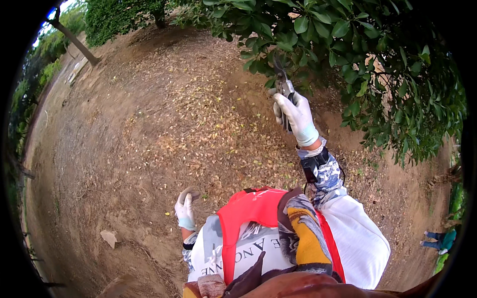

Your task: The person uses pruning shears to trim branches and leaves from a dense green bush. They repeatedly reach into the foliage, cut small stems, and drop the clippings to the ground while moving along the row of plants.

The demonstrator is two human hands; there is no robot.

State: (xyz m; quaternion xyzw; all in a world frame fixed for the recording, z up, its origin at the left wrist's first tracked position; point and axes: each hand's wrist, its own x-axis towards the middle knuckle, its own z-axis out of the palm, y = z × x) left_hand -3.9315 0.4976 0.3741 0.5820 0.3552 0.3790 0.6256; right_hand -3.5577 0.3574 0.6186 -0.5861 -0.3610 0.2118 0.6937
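My right hand [297, 115], in a white glove, is raised ahead of me and closed around a pair of pruning shears [285, 88]. The blades point up and away, against the lower leaves of a dense green bush [318, 37]. Whether a stem lies between the blades, I cannot make out. Down at my left side hangs my left hand [185, 207], gloved too, holding nothing, its fingers loosely bent and apart from the thumb.
Dry leaves [198, 124] lie scattered over brown soil. A pale stone [110, 238] sits on the ground at lower left. At far left a tree trunk [77, 42] leans. Another person [441, 241] in a green top is at the far right.
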